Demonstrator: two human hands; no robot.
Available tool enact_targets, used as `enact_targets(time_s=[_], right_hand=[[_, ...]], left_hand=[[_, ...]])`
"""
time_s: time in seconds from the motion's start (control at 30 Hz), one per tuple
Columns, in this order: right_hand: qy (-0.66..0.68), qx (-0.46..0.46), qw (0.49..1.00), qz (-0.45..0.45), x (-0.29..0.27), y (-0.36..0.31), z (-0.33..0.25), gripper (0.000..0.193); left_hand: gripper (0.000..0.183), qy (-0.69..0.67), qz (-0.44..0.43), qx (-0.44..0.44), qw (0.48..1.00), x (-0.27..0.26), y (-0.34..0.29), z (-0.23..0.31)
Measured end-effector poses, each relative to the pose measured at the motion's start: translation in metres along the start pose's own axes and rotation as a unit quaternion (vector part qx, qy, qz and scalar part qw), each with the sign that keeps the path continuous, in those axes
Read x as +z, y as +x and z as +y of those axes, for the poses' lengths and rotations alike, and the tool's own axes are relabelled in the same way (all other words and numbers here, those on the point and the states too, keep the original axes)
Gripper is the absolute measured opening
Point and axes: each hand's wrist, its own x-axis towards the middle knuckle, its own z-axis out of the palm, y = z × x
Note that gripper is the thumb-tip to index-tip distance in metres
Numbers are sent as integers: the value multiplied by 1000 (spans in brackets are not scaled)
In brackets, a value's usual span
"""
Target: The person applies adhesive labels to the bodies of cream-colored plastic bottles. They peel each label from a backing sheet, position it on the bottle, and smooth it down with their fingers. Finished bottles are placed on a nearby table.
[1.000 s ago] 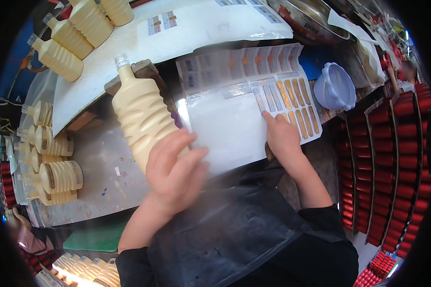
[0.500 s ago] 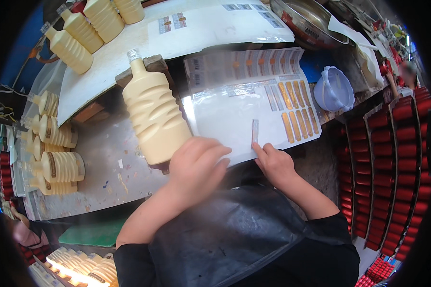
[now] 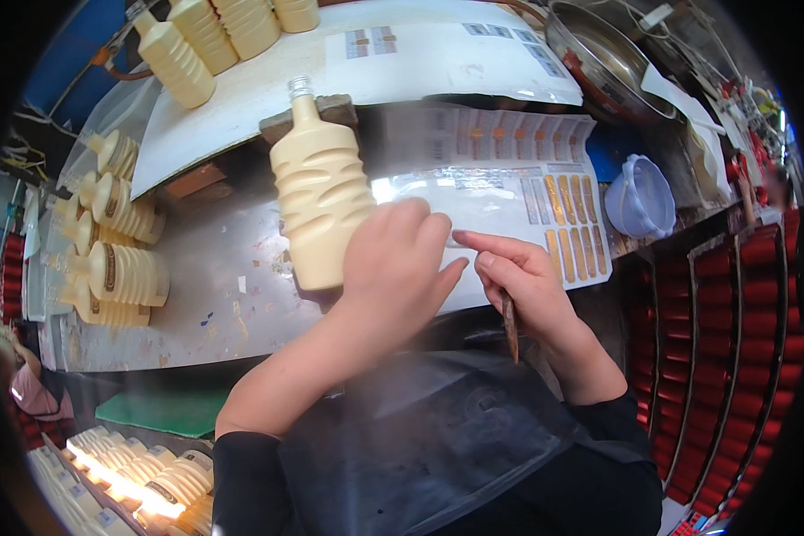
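Head view: right hand (image 3: 534, 284) clasps one brown stick (image 3: 510, 329); left hand (image 3: 397, 261), half-curled, hold unclear, sits by one bottle (image 3: 320, 192).

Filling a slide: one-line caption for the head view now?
Left hand beside a cream bottle; right hand, holding a brown stick, at a label sheet.

My cream bottle (image 3: 320, 192) looks satin-smooth and rippled, the sticker sheet (image 3: 493, 207) glossy, the bucket (image 3: 630, 207) smooth plastic, the upper-right bowl (image 3: 612, 54) shiny metal, my apron (image 3: 420, 438) slick.
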Motion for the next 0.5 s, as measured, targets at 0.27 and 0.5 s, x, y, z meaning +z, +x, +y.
enact_targets(time_s=[0.27, 0.5], right_hand=[[-161, -177, 971, 0, 35, 36, -23, 42], [61, 29, 993, -92, 61, 97, -29, 27]], left_hand=[[16, -23, 138, -35, 990, -14, 9, -28], [8, -207, 208, -238, 926, -41, 4, -52]])
